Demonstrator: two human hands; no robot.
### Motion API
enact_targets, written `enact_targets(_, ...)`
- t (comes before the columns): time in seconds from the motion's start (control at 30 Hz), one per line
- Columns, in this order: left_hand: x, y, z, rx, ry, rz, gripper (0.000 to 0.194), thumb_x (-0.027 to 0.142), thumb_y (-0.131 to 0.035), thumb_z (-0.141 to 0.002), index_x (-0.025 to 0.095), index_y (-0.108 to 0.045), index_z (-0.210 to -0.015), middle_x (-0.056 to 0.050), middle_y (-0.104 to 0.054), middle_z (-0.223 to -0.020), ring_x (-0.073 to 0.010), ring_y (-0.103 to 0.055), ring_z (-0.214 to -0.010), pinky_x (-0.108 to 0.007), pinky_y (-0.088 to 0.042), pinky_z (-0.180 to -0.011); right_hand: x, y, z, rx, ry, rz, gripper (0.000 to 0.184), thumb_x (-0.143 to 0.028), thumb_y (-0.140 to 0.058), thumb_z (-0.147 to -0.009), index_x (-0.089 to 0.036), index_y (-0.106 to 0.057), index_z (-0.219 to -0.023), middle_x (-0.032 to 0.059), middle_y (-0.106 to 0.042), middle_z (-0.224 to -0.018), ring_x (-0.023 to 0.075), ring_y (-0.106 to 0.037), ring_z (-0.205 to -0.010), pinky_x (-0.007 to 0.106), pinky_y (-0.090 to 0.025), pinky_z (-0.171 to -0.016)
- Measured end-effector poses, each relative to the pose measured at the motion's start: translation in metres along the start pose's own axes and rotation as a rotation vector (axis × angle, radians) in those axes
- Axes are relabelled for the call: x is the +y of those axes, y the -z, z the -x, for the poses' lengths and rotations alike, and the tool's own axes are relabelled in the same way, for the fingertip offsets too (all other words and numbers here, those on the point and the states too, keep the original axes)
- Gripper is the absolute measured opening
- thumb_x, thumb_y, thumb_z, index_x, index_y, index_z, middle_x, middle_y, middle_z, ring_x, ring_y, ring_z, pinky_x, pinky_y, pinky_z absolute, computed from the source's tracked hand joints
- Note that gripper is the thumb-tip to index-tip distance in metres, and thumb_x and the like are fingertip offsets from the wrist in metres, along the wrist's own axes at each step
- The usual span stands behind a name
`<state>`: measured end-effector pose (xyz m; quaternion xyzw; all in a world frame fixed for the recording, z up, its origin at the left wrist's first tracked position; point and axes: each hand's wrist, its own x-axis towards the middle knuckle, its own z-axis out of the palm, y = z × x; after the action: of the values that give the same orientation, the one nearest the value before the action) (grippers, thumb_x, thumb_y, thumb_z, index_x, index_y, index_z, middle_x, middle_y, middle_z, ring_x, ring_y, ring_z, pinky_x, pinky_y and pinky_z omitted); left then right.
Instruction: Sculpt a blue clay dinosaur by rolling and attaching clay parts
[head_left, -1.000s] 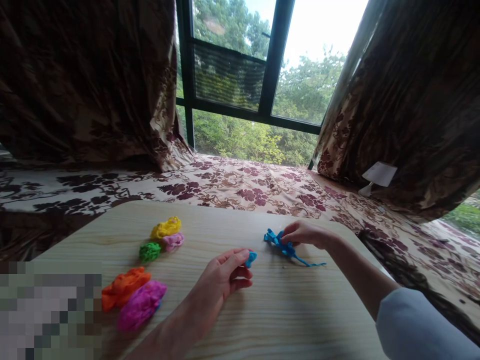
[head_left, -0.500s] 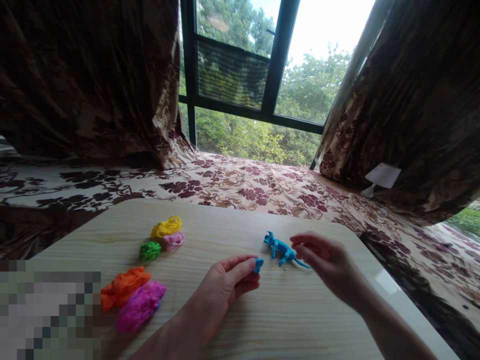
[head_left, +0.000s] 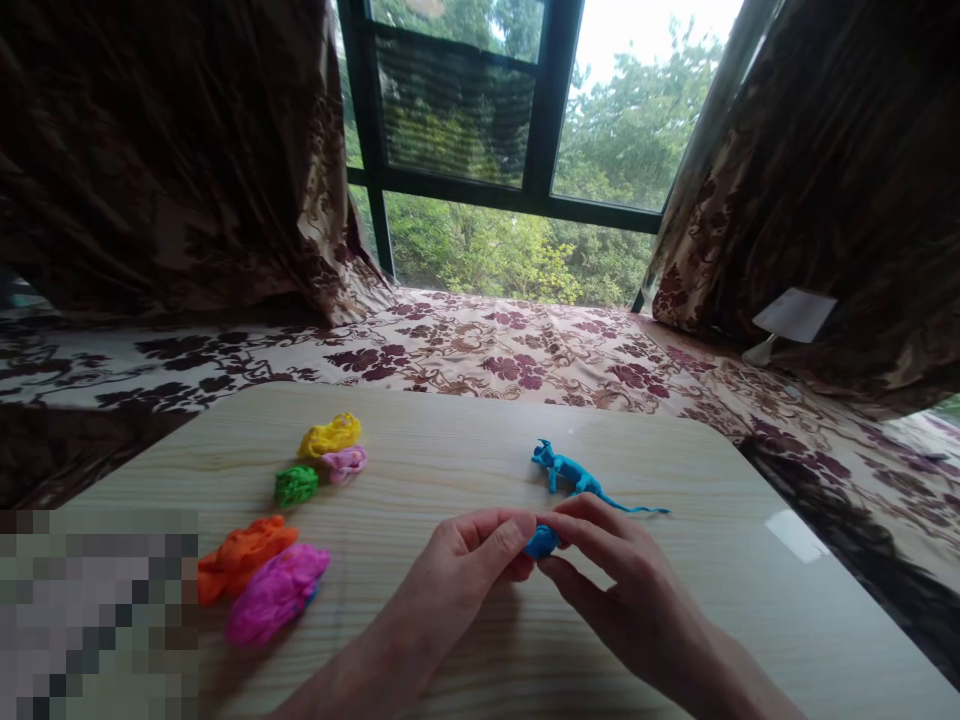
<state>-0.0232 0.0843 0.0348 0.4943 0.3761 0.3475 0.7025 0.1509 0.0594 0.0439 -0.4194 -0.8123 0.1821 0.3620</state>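
Observation:
Between the fingertips of both hands is a small lump of blue modelling clay (head_left: 541,542), held above the table. My left hand (head_left: 469,565) pinches it from the left with thumb and fingers. From the right, my right hand (head_left: 626,560) closes its thumb and fingertips on the same lump, so part of it is hidden. Just beyond my right fingers lies a blue clay animal figure (head_left: 568,470) with legs, a head and a long thin tail; my fingers cover part of its underside in view.
On the table (head_left: 435,430), to the left, are yellow clay (head_left: 330,436), light pink clay (head_left: 346,463), green clay (head_left: 296,485), orange clay (head_left: 251,555) and magenta clay (head_left: 274,597). A white lamp (head_left: 795,315) stands at the right on floral cloth (head_left: 517,350).
My right hand has moved left from beside the figure's tail to the blue lump in my left hand and now grips it too. The whole tail shows now. The view has shifted slightly.

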Motion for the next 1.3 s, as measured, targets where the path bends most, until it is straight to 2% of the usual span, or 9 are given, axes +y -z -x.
enact_targets(0.17,0.000,-0.004,-0.001,-0.047,0.038,0.014,0.028,0.037,-0.057,-0.078,0.016,-0.067,-0.095,-0.006,-0.064,-0.087,-0.0179,-0.055,-0.085,-0.031,-0.043,-0.080,0.004,-0.004,0.005,0.011,-0.039,-0.043,0.011,-0.017,-0.049,-0.085,-0.019,-0.060,-0.085,0.0020,-0.055,-0.076,0.0123,-0.053,-0.070,0.025,-0.045,-0.063)
enact_targets(0.23,-0.002,-0.004,-0.002,-0.028,0.065,0.079,0.027,0.036,-0.058,-0.077,0.017,-0.065,-0.094,-0.006,-0.064,-0.088,-0.0176,-0.056,-0.083,-0.032,-0.044,-0.079,0.007,-0.004,0.006,0.033,-0.030,-0.067,0.012,-0.018,-0.051,-0.085,-0.020,-0.060,-0.092,0.0022,-0.056,-0.078,0.0128,-0.054,-0.071,0.026,-0.046,-0.065)
enact_targets(0.33,-0.004,-0.004,-0.002,0.024,0.087,0.142,0.026,0.037,-0.059,-0.076,0.015,-0.065,-0.089,-0.007,-0.064,-0.085,-0.0169,-0.057,-0.078,-0.032,-0.046,-0.077,0.010,-0.002,0.008,0.074,-0.013,-0.062,0.037,-0.024,-0.059,-0.081,-0.024,-0.050,-0.117,0.0032,-0.058,-0.088,0.0151,-0.056,-0.079,0.030,-0.047,-0.075)
enact_targets(0.4,-0.004,-0.005,-0.002,0.041,0.080,0.111,0.028,0.039,-0.059,-0.075,0.014,-0.065,-0.088,-0.007,-0.065,-0.081,-0.0166,-0.057,-0.074,-0.031,-0.047,-0.073,0.010,-0.001,0.008,0.075,-0.017,-0.048,0.043,-0.024,-0.060,-0.079,-0.025,-0.048,-0.120,0.0039,-0.058,-0.092,0.0157,-0.056,-0.082,0.030,-0.047,-0.076)
enact_targets(0.57,-0.001,-0.006,-0.001,0.027,0.037,-0.018,0.029,0.041,-0.053,-0.079,0.016,-0.065,-0.088,-0.005,-0.064,-0.079,-0.0164,-0.057,-0.077,-0.028,-0.046,-0.074,0.010,-0.003,0.008,0.055,-0.032,-0.038,0.024,-0.022,-0.058,-0.080,-0.023,-0.058,-0.105,0.0020,-0.058,-0.083,0.0136,-0.055,-0.074,0.027,-0.046,-0.069)
enact_targets(0.73,-0.002,-0.002,0.000,-0.030,0.100,0.049,0.024,0.037,-0.059,-0.076,0.015,-0.063,-0.087,-0.005,-0.063,-0.081,-0.0152,-0.057,-0.074,-0.030,-0.046,-0.075,0.011,-0.007,0.009,0.041,-0.059,-0.056,0.008,-0.021,-0.055,-0.083,-0.021,-0.060,-0.089,-0.0002,-0.055,-0.073,0.0112,-0.052,-0.065,0.025,-0.043,-0.061)
enact_targets(0.8,-0.002,-0.001,0.000,-0.028,0.118,0.107,0.025,0.035,-0.060,-0.076,0.015,-0.063,-0.091,-0.005,-0.064,-0.082,-0.0151,-0.058,-0.074,-0.031,-0.047,-0.076,0.010,-0.007,0.009,0.052,-0.058,-0.082,0.010,-0.020,-0.055,-0.083,-0.021,-0.059,-0.092,0.0001,-0.056,-0.075,0.0113,-0.052,-0.067,0.025,-0.043,-0.063)
enact_targets(0.93,0.000,-0.001,0.000,0.002,0.108,0.125,0.028,0.038,-0.059,-0.076,0.014,-0.065,-0.089,-0.008,-0.065,-0.084,-0.0162,-0.058,-0.075,-0.032,-0.048,-0.075,0.010,-0.004,0.009,0.056,-0.029,-0.084,0.033,-0.021,-0.060,-0.079,-0.022,-0.053,-0.111,0.0025,-0.057,-0.088,0.0130,-0.054,-0.076,0.026,-0.045,-0.070)
enact_targets(1.3,0.001,-0.001,0.001,-0.016,0.108,0.023,0.023,0.034,-0.065,-0.071,0.014,-0.064,-0.081,-0.006,-0.066,-0.082,-0.0148,-0.059,-0.070,-0.029,-0.046,-0.072,0.007,-0.008,0.012,0.010,-0.071,-0.015,0.007,-0.020,-0.052,-0.084,-0.020,-0.058,-0.087,0.0016,-0.057,-0.075,0.0126,-0.053,-0.068,0.025,-0.043,-0.062)
